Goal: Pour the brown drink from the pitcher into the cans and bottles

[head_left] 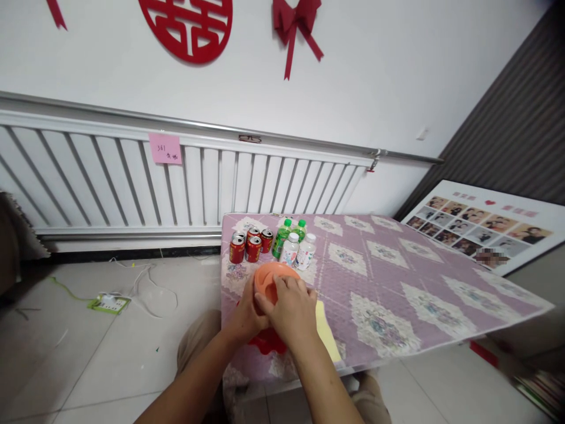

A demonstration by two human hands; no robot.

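Both hands meet at an orange bowl (269, 272) near the left end of the table. My left hand (245, 312) is closed around the bowl's left side. My right hand (289, 303) lies across its near side, fingers bent over the rim and thumb towards the inside; anything under its fingers is hidden. Below the hands shows a red item with a wavy edge (270, 341), mostly covered, its kind unclear. A yellow sheet (325, 333), cloth or paper, lies right of my right wrist. Just beyond the bowl stand white-capped bottles (304, 253).
Several red drink cans (237, 250) and green-capped bottles (282, 238) stand behind the bowl on the patterned tablecloth (379, 312). A white radiator (265, 182) runs along the wall. A power strip (109, 302) with cables lies on the floor, left. A photo board (542, 259) leans at right.
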